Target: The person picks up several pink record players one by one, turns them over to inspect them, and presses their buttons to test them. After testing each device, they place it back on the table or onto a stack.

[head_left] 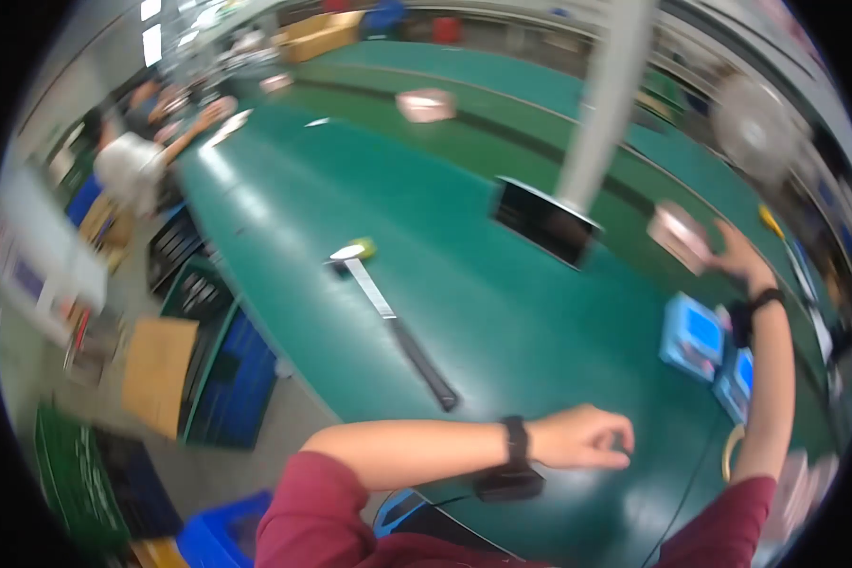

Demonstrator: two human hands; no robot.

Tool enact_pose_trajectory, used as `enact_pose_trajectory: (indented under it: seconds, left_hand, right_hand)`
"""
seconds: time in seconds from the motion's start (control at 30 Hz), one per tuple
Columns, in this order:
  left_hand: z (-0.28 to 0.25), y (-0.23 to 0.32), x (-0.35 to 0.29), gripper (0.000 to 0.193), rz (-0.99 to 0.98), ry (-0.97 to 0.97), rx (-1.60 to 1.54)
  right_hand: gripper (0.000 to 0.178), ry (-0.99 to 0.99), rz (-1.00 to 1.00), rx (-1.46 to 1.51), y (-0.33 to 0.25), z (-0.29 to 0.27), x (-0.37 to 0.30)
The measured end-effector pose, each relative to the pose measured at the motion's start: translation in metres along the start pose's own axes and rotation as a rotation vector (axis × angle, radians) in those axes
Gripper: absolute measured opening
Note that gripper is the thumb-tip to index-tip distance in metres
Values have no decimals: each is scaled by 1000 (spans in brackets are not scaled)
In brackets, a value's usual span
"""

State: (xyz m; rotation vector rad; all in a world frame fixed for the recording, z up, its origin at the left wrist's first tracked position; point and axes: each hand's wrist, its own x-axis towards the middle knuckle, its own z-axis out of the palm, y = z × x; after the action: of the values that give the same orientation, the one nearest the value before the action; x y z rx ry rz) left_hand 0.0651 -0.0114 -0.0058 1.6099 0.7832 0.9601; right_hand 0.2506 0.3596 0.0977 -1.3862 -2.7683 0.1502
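Note:
My left hand [580, 438] hangs over the near part of the green table [502, 350], fingers loosely curled, a gap between thumb and forefinger and nothing visible in it. My right arm stretches out to the far right. There my right hand [743, 260], blurred, has its fingers apart at the near end of a pale pink box [680, 237]; whether they touch it is unclear. The box is on the dark green strip beyond the table. Two light blue boxes [693, 336] sit below my right hand. A hammer [402, 336] with a dark grip lies left of centre.
A dark screen [545, 221] stands beside a white post [608, 104]. Another pink box [426, 105] is farther up the strip. Crates [232, 369] and cardboard [159, 372] stand left of the table. A person in white [133, 168] sits at the far left. A fan [755, 128] is at the right.

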Motion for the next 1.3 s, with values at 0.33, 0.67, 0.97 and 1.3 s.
enact_pose_trajectory:
  seconds: [0.33, 0.67, 0.97, 1.3]
  left_hand:
    - [-7, 0, -8, 23, -21, 9, -76]
    - [-8, 0, 1, 23, -32, -27, -110]
    - [-8, -8, 2, 26, -56, -19, -206]
    - [-9, 2, 0, 28, -158, 2, -305]
  right_hand:
    - [120, -161, -7, 226, 76, 54, 82]
    - [114, 29, 53, 33, 92, 27, 63]
    - [88, 499, -190, -291, -52, -77, -122]
    - [85, 550, -105, 284, -137, 34, -313]
